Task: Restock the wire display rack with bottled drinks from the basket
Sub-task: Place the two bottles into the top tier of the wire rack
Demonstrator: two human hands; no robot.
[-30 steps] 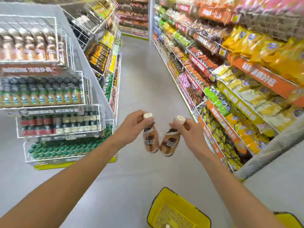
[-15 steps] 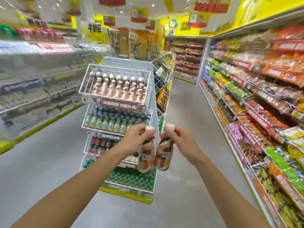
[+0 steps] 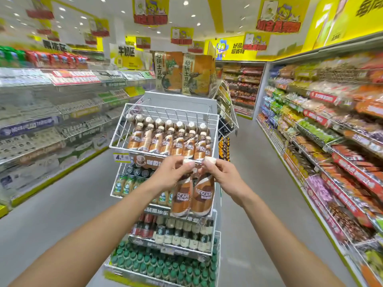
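Observation:
My left hand (image 3: 173, 172) grips the neck of a brown coffee bottle (image 3: 182, 198) with a cream cap. Beside it, my right hand (image 3: 222, 176) holds a second matching bottle (image 3: 202, 196) by its neck. Both bottles hang upright, side by side, just below the front rim of the top wire basket (image 3: 124, 123) of the white display rack. That basket holds several rows of the same coffee bottles (image 3: 169, 141). The shopping basket is out of view.
Lower rack tiers hold dark cans (image 3: 137, 171), small bottled coffees (image 3: 182, 235) and green-capped bottles (image 3: 161, 270). A price tag (image 3: 120, 157) hangs at the top tier's front left. Stocked snack shelves (image 3: 323, 141) run along the right, blurred shelves (image 3: 41, 112) along the left.
My view has swung up from the floor and yellow basket to face the rack. Both hands have carried the two bottles up close to the top wire basket's front rim.

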